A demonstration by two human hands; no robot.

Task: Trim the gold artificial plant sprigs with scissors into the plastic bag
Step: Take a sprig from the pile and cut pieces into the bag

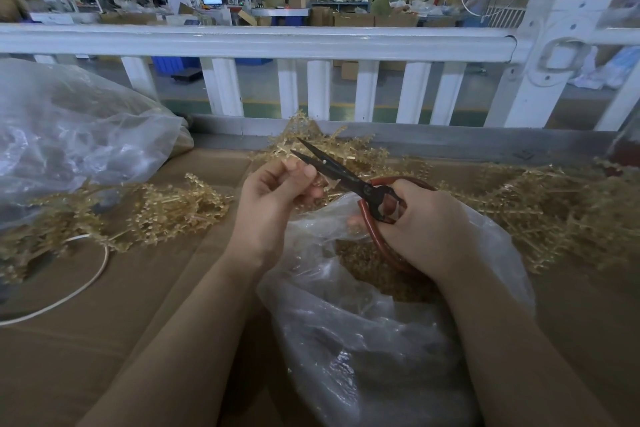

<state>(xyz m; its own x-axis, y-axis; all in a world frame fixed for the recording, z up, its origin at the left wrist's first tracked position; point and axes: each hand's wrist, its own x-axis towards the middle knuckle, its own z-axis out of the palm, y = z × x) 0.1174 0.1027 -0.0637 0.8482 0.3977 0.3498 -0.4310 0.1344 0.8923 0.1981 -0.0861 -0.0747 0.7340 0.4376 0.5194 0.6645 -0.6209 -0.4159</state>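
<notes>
View from a head-worn camera, looking down at two bare forearms over a brown cardboard-covered table (145, 288). The right hand (420, 227) grips a pair of scissors (349, 180), its fingers curled through and around the red looped handles. The dark blades stand slightly parted in a narrow V, tips pointing up and to the left. The left hand (273, 191) is curled, with thumb and fingertips pinching the stem end of a gold sprig (294, 146) right beside the lower blade (whether the blade touches the stem cannot be told). The sprig's branching top fans out above and behind the blades.

Directly beneath both hands lies an open clear plastic bag (363, 340), its mouth facing up. Inside it sits a heap of small gold trimmings (374, 274). The right wrist rests over the bag's rim.

More gold sprigs lie loose on the table: one pile (166, 208) to the left of the hands, another larger pile (554, 211) to the right. A second, bulging clear bag (69, 135) sits at the far left, and a thin white cord (86, 284) curves across the cardboard near it.

Past the table runs a white railing (277, 40), and beyond it a workshop floor with people at benches, boxes and lit screens.
</notes>
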